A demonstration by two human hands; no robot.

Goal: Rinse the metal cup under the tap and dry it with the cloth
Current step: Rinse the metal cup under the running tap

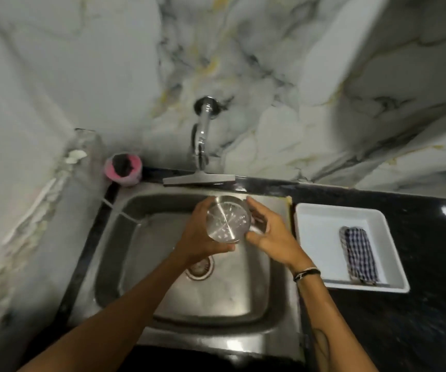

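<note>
Centrally, just above frame middle, the metal cup [228,219] is held over the steel sink [278,264], base turned toward the camera, droplets visible on the base. Left hand [200,237] wraps the cup from the left, fingers curled around its side, thumb lying along the lower edge. Right hand [268,233] touches the cup from the right, fingers [254,208] partly spread and bent against its side; whether it truly grips or only steadies cannot be told. Black wristband [306,273] on the right wrist, lower right of centre.

Tap [201,135] comes out of the marble wall [270,76] at upper centre, spout ending above the cup; running water cannot be made out through the blur. Drain [203,269] shows below the left hand, partly hidden by the forearm.

Right of frame: white tray [321,232] sits on the black counter [431,304] just beside the sink. Folded checked cloth [358,255], blue and white, lies inside the tray toward its right side, apart from both hands.

Left of centre, at the sink's back corner: pink container [124,169] with something dark inside, contents unclear.
</note>
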